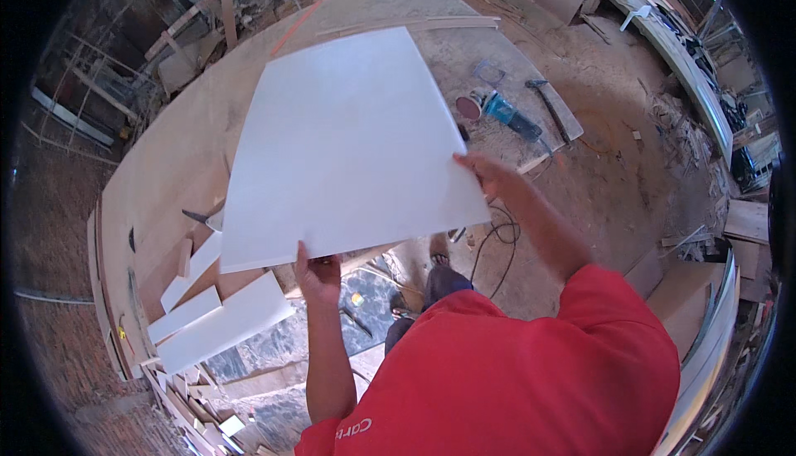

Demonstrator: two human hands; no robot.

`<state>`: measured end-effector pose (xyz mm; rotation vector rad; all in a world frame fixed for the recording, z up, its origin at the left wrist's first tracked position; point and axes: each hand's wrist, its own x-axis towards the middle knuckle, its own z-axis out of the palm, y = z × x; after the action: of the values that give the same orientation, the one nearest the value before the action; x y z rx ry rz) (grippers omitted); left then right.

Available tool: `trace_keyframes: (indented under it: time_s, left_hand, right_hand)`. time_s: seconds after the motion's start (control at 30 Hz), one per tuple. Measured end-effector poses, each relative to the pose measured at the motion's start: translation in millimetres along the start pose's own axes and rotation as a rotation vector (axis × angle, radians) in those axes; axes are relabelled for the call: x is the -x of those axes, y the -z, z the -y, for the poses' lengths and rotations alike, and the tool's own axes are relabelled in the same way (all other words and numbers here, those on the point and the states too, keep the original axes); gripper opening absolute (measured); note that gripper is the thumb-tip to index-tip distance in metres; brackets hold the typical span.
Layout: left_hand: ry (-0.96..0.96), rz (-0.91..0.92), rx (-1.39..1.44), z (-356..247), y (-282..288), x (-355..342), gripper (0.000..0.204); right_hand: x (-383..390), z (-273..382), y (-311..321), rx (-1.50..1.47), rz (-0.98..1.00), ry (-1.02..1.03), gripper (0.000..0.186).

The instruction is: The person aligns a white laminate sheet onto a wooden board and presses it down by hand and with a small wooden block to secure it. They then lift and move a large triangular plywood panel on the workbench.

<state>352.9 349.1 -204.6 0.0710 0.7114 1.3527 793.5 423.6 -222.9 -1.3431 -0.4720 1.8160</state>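
A large white panel [344, 141] spans the middle of the view above the plywood workbench [157, 207]. My left hand [317, 278] grips its near edge left of centre, thumb on top. My right hand [481, 170] grips the right edge near the lower corner. Just right of the panel lies a blue angle grinder [510, 118] with a reddish disc, next to a long dark hammer-like tool [555, 112].
Narrow white offcuts [228, 336] lie at the lower left of the bench. A black cable [506, 249] coils on the floor by my feet [439, 249]. Stacked boards [680, 58] line the right side; scrap wood [174, 41] fills the far left.
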Motion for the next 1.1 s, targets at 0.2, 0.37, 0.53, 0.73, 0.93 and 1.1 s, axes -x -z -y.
trace_keyframes:
  time_s: [0.2, 0.37, 0.53, 0.73, 0.93, 1.1]
  left_hand:
    - [-0.095, -0.048, -0.078, 30.4, -34.6, 33.8, 0.050]
    - [-0.154, -0.184, -0.206, 53.8, -19.4, 29.2, 0.044]
    - [-0.181, -0.258, -0.233, 50.4, -49.8, 23.5, 0.039]
    - [-0.217, -0.271, -0.244, 52.0, -51.3, 28.2, 0.036]
    - [-0.137, -0.277, -0.166, 73.0, -45.9, 28.5, 0.035]
    - [-0.149, -0.266, -0.183, 75.1, -42.2, 34.3, 0.037]
  right_hand:
    - [17.3, -15.9, -47.3, 0.002, 0.010, 0.035, 0.041]
    - [14.9, -26.0, -4.0, 0.143, 0.238, -0.023, 0.046]
    - [-71.5, -11.0, 57.5, 1.521, -0.256, 0.883, 0.058]
    - [-111.9, 31.5, 35.3, 1.728, -0.125, 0.691, 0.065]
    - [-126.3, 40.7, 35.8, 1.685, -0.143, 0.345, 0.059]
    - [-130.8, 16.1, 35.6, 1.781, -0.277, 0.816, 0.051]
